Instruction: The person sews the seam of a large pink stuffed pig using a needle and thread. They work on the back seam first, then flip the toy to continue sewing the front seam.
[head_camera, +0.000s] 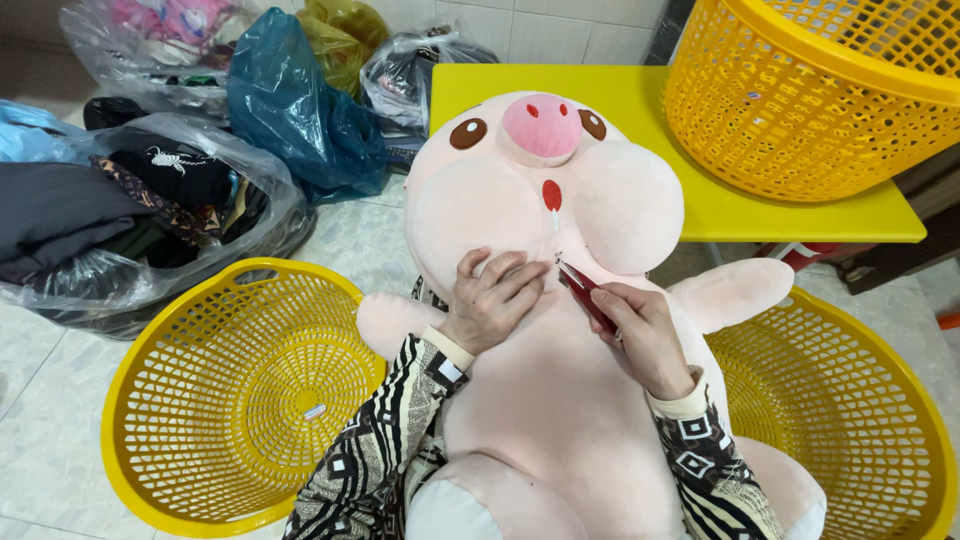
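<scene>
Fingers of the left hand (490, 305) lie spread and flat on the chest of the pink plush pig (545, 330), pressing the fabric just under its chin. Right hand (640, 335) has its fingers clamped round a red-handled tool (588, 295) (small snips or a seam ripper, cannot tell which), metal tip touching the pig's neck seam beside the left fingertips. Both sleeves are black-and-cream patterned. Pig lies on the person's lap, belly up, head away, resting against the near edge of the yellow table (800, 215). Yellow mesh basket (180, 400) sits on the tiled floor at the left, another yellow basket (880, 400) at the right under the pig's arm. Third yellow basket (800, 90) stands on the table's far right corner. Clear plastic bags of clothes (130, 200) and a blue bag (290, 100) lie far left.
</scene>
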